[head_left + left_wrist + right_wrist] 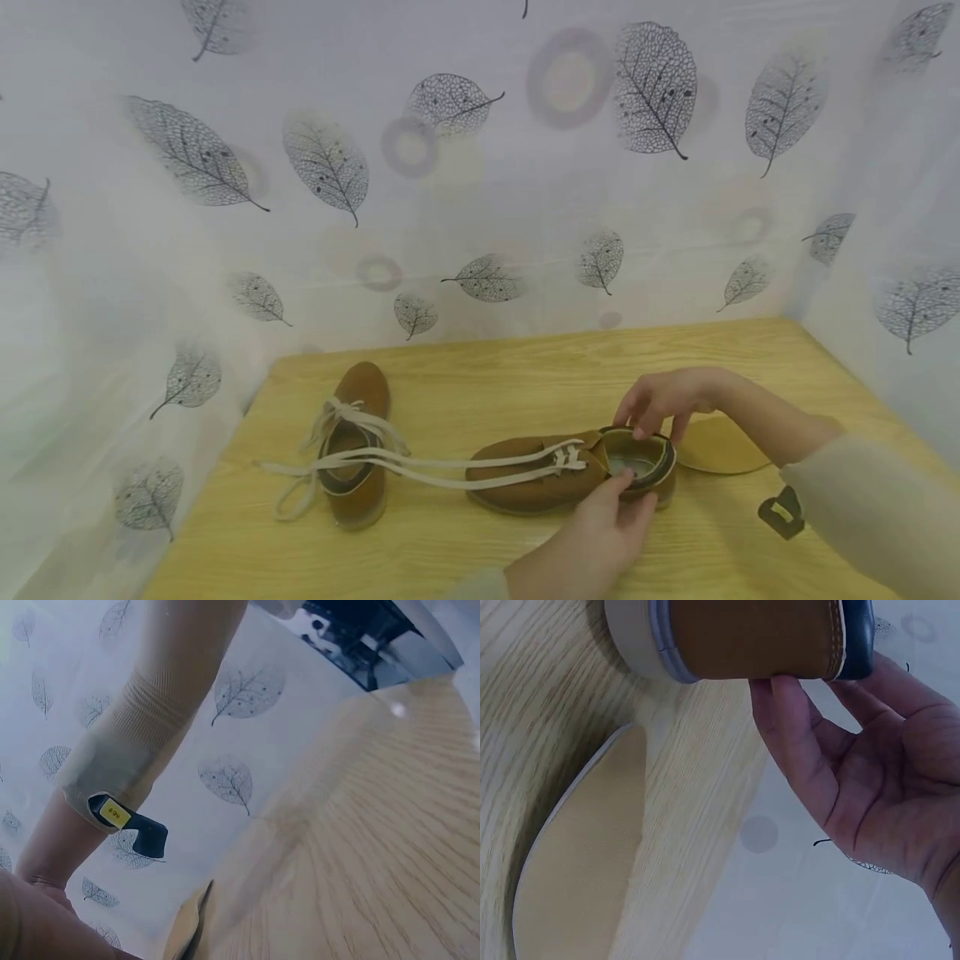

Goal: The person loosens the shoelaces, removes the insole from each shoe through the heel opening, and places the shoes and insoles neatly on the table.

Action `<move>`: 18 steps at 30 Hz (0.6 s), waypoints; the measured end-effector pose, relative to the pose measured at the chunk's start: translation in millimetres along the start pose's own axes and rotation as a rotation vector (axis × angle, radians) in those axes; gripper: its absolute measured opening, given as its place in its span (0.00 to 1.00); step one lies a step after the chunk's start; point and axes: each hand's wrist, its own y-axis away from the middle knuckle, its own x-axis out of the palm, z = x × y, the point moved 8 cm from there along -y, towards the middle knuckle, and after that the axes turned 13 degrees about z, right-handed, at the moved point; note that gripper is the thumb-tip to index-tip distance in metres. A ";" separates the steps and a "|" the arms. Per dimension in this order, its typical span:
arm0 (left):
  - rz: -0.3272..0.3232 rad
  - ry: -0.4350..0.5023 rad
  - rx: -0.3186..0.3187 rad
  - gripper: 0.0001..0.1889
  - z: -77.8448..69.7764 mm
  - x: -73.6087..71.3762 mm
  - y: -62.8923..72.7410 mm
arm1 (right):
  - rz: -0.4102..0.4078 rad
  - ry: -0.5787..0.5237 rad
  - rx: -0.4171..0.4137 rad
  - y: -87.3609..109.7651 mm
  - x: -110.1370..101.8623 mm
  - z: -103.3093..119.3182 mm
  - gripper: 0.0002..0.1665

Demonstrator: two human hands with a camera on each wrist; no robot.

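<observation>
A brown lace-up shoe lies on its sole, toe to the left, its dark-trimmed collar open upward. My left hand grips the near side of the collar, thumb inside the opening and fingers against the outer wall. At the far side, my right hand holds the collar rim with its fingertips. The right wrist view shows those fingers against the brown heel part. Long pale laces run left from this shoe. Just behind the heel lies a tan insole.
A second brown shoe stands at the left, toe pointing away, with the long laces across it. The wooden table meets a leaf-patterned curtain at the back and sides. A black clip hangs at my right cuff.
</observation>
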 end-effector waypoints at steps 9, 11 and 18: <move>-0.094 0.131 0.162 0.26 -3.1 3.9 -7.1 | -0.030 0.008 -0.063 -3.5 -1.3 12.2 0.18; -0.105 0.110 0.218 0.26 -6.8 4.6 -9.1 | -0.047 0.011 -0.072 -4.8 -2.1 14.6 0.17; -0.119 0.053 0.284 0.29 -13.1 6.6 -7.1 | -0.096 0.023 -0.072 -9.5 -5.5 19.9 0.15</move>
